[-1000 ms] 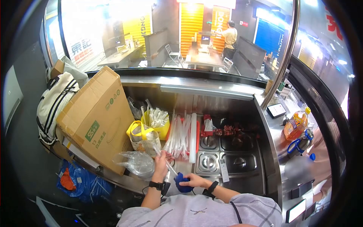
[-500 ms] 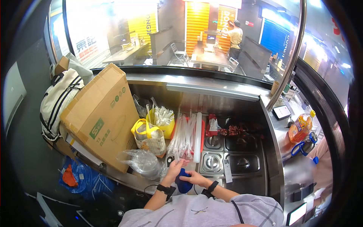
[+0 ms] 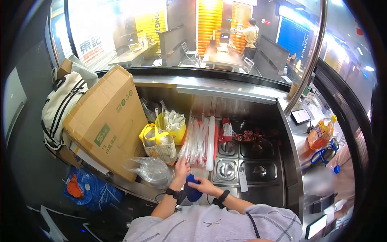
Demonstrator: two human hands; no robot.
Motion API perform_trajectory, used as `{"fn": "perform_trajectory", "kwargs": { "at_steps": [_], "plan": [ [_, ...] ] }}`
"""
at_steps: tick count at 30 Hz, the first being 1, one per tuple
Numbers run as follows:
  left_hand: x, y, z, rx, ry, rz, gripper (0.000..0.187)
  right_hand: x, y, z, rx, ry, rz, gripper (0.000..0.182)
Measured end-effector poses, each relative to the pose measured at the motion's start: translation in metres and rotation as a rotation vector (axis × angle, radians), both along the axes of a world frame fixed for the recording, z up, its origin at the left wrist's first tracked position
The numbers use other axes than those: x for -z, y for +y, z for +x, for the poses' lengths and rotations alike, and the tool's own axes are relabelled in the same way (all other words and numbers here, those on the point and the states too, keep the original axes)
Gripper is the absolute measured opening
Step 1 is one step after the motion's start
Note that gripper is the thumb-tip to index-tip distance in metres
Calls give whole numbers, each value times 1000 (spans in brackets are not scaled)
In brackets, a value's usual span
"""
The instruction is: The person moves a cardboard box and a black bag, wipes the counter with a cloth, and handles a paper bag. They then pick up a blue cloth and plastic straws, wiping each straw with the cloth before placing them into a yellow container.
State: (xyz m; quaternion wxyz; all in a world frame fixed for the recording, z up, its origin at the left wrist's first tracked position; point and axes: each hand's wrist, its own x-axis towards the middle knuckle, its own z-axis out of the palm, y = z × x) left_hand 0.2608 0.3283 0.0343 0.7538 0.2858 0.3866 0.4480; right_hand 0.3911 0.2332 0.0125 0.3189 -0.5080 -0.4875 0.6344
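Note:
My right hand (image 3: 204,186) has its fingers closed on a smooth, rounded dark-blue object (image 3: 194,192) just in front of my shirt; its kind cannot be made out. To the left and a little farther out, my left hand (image 3: 182,169) is curled closed, and whatever its fingers hold is hidden. Long clear plastic-wrapped straws (image 3: 195,141) lie just beyond that hand. Beside it on the left is a stack of clear plastic lids or bowls (image 3: 155,172) in a bag.
A large cardboard box (image 3: 107,125) leans at left beside a white bag (image 3: 60,107). A yellow-handled tote (image 3: 159,151) stands beyond the plastic stack. Lidded steel pans (image 3: 225,171) and a remote (image 3: 242,179) are right. On the side counter is an orange drink bottle (image 3: 321,133).
My left hand has moved slightly up and away from the blue object, its fingers now curled in. My right hand stays on the blue object.

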Motion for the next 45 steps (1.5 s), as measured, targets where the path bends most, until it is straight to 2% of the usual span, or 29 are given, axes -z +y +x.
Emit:
{"fn": "perform_trajectory", "kwargs": {
  "at_steps": [2,3,5,8,12,16,17,18,20,22,23,24,27,29,31,32,34,36,37,38,39,40,41,42,43,45],
  "plan": [
    [15,5,5,47,1,51,28,-10,10,0,91,79,49,31],
    [15,7,5,48,179,212,31,-11,16,0,127,94,61,30],
    [15,8,7,63,211,202,31,-2,23,1,152,88,73,30],
    [13,8,5,90,195,214,34,9,16,3,44,92,-47,34],
    [9,8,1,123,211,230,41,-1,-4,8,-248,-211,-46,48],
    [9,7,3,111,200,216,41,-5,0,16,-291,-277,65,48],
    [11,8,5,130,217,215,40,20,7,17,-195,-261,114,43],
    [15,10,8,148,233,213,40,9,9,12,-57,-75,151,36],
    [15,8,14,175,271,226,38,3,27,11,151,70,164,30],
    [-2,5,20,190,313,260,36,-14,34,11,269,125,59,27],
    [-16,0,21,183,408,281,35,-16,33,10,275,137,80,27],
    [-8,3,20,204,358,259,36,-16,32,10,280,148,102,28],
    [26,13,19,235,271,271,43,4,23,18,105,169,-75,36],
    [41,20,16,247,231,227,44,10,8,19,-31,19,-123,40],
    [39,19,12,251,227,237,46,-6,-9,17,-162,-172,-148,46],
    [38,18,12,241,231,242,46,18,-11,19,-222,-138,-175,48],
    [35,15,11,224,241,249,46,15,-11,20,-242,-201,-138,47],
    [37,16,11,215,241,255,46,0,-8,18,-173,-222,-93,44],
    [37,16,11,207,242,253,46,3,-3,16,-100,-150,-104,31],
    [36,15,11,223,249,263,44,4,2,14,-14,-19,-46,27],
    [34,14,11,233,275,302,44,-6,8,12,95,48,-88,25],
    [32,12,11,235,297,333,44,10,17,14,126,119,-35,26],
    [27,9,12,230,308,299,44,-6,19,11,155,181,-33,26],
    [23,7,12,223,319,260,44,-6,23,9,156,149,63,26],
    [36,11,14,207,326,226,44,4,25,9,134,148,11,26],
    [54,-11,12,176,355,267,40,-19,14,4,60,62,-95,30]
  ]
}}
